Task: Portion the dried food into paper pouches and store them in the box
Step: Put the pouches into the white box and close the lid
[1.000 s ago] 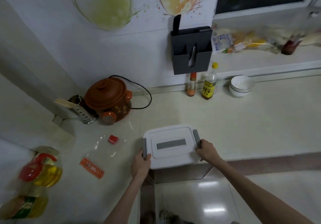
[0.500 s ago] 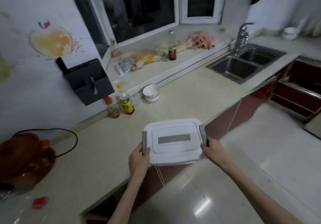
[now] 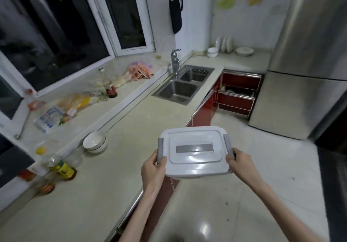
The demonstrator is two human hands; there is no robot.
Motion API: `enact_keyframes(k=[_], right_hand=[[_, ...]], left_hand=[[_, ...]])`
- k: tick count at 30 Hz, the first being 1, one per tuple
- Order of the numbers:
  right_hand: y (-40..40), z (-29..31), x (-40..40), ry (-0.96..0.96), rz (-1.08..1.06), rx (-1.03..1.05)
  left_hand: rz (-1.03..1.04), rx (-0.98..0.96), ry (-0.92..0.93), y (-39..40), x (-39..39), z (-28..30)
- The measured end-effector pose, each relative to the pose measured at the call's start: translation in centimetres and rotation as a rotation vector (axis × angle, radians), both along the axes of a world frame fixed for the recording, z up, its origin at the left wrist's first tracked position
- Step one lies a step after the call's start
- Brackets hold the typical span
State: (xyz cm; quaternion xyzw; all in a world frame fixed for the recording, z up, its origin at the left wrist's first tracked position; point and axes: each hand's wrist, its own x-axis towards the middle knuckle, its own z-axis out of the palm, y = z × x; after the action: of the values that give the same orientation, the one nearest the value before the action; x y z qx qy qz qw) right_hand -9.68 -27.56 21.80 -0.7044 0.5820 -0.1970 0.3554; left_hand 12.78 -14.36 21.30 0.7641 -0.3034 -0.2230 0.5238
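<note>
Box (image 3: 194, 152), lid on, held between my hands off the counter (image 3: 112, 166) edge: left hand (image 3: 153, 169) grips its left clasp side, right hand (image 3: 241, 163) its right.

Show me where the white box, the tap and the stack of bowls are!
white box (image 3: 194, 148): head view, on the grey strip of its lid.
tap (image 3: 175, 61): head view, on its upright metal body.
stack of bowls (image 3: 94, 141): head view, on the top bowl's rim.

Closed white plastic box (image 3: 194, 152) with grey latches, contents hidden under its lid. Fingers of left hand (image 3: 152, 169) and right hand (image 3: 238, 163) tucked beneath it, unseen. Far left of the grip, smeared bottles (image 3: 62, 169), labels unreadable.
</note>
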Motion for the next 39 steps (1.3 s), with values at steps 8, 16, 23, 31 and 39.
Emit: enact_keyframes(k=[8, 16, 23, 31, 39], right_hand=[[-7.1, 2.3, 2.7, -0.023, -0.118, -0.018], [-12.0, 2.1, 5.5, -0.042, -0.190, 0.003], [-18.5, 1.3, 3.9, -0.013, -0.271, 0.009], [-31.3, 0.0, -0.3, -0.041, -0.388, 0.037], [-45.7, -0.1, -2.4, -0.047, -0.358, 0.057]], left_hand=[[-0.148, -0.094, 0.009, -9.0, 3.8, 1.9], [-0.214, -0.098, 0.030, -16.4, 7.8, 1.2], [-0.320, -0.069, 0.047, -24.8, 6.8, -0.5], [-0.409, -0.033, 0.012, -39.8, 2.9, -0.5], [-0.386, -0.017, 0.083, -53.5, 0.9, 0.1]])
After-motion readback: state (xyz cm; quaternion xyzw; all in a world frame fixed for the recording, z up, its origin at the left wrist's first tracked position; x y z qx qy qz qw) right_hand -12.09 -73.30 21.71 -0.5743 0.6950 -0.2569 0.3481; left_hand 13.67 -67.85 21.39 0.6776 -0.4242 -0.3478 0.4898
